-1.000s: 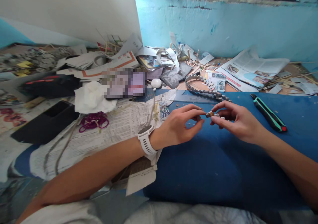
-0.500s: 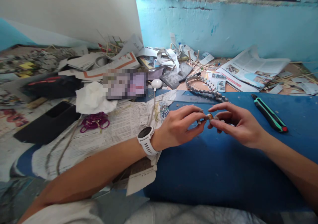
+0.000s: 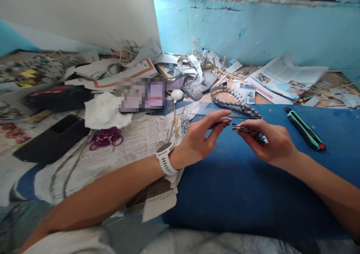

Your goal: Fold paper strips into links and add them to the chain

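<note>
My left hand (image 3: pixel 201 136), with a white watch (image 3: pixel 165 158) at the wrist, pinches a small folded paper strip (image 3: pixel 225 121) between thumb and fingers. Facing it across a narrow gap, my right hand (image 3: pixel 272 139) grips a short piece of folded-paper chain (image 3: pixel 239 128), its split tips pointing left. The fingers cover most of that piece. Just behind the hands lies a longer zigzag paper chain (image 3: pixel 234 105), curved into a loop. Whether it joins the held piece, I cannot tell. Both hands are above the blue mat (image 3: pixel 225 197).
A green-and-black utility knife (image 3: pixel 305 129) lies on the right. A clear ruler (image 3: pixel 206 110) is beyond my left hand. Newspaper (image 3: pixel 112 164), purple cord (image 3: pixel 107 138), white tissue (image 3: pixel 102 111) and a black case (image 3: pixel 50 137) cover the left. Paper scraps and thin sticks line the wall.
My hands have moved slightly apart from where they met. The right fingers have closed around the paper chain piece, whose tips now show, while the left keeps a small strip pinched.
</note>
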